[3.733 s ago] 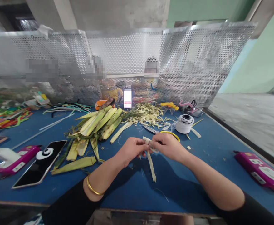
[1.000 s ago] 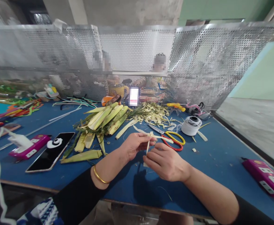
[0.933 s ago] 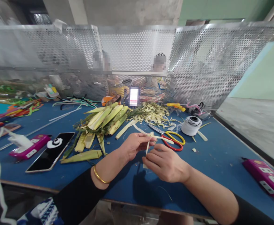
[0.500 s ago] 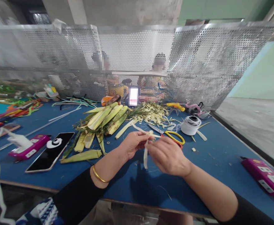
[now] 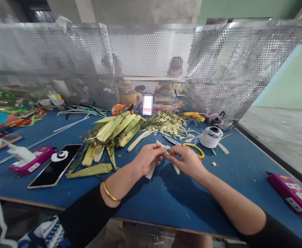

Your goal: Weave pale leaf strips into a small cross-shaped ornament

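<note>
Pale corn husk strips [image 5: 151, 171] are pinched between my two hands above the blue table [image 5: 140, 203]. My left hand [image 5: 149, 159], with a gold bangle on the wrist, is closed on them, and one strip hangs below its fingers. From the other side my right hand [image 5: 188, 162] grips the same strips with thumb and forefinger; another end dangles beside it. The scissors [image 5: 196, 150] with yellow and red handles lie just behind my right hand, partly covered by it. A pile of corn husks [image 5: 117, 129] rests to the left of my hands.
Husk scraps [image 5: 170, 124] are heaped behind my hands. A white thread spool [image 5: 211, 137] stands at the right. Two magenta power strips [image 5: 33, 160] and a phone [image 5: 55, 168] lie on the table. A perforated metal screen [image 5: 151, 44] stands at the back, with people behind it.
My right hand has turned so its thumb and forefinger face the left hand's fingertips. The hanging strip has shifted left, and another end now points down to the right.
</note>
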A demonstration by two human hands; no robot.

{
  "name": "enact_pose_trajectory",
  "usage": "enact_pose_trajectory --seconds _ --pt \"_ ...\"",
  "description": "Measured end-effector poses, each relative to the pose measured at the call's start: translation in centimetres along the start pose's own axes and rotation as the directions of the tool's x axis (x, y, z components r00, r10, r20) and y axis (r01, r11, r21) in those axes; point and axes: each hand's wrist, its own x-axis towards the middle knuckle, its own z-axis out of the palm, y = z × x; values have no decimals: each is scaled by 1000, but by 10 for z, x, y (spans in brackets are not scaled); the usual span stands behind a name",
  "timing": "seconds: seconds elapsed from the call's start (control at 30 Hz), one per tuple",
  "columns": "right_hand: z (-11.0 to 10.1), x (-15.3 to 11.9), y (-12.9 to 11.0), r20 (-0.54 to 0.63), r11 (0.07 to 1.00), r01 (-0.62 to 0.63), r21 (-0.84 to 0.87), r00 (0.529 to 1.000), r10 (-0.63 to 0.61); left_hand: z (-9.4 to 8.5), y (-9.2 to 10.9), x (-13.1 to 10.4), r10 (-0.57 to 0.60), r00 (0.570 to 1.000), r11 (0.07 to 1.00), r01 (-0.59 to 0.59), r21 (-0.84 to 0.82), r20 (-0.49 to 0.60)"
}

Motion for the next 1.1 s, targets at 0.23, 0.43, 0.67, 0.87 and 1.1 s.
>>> enact_pose_trajectory --seconds 0.23,0.43,0.67,0.87,1.1 --pt "-1 -4 -4 -43 987 95 -129 994 -101 1 1 -2 69 998 985 -67 157 -10" --pt "-18 -2 -10 86 997 -18 71 996 12 2 2 -2 68 997 976 -72 206 26" --pt "-20 1 -7 153 958 -161 238 980 127 -1 2 -2 81 996 973 -86 215 34" --pt "-15 6 2 101 862 -310 401 950 295 2 6 -9 -14 976 964 -44 261 217" --pt "-6 3 -7 329 418 -492 764 854 403 10 3 -16 -85 958 952 -3 306 272"
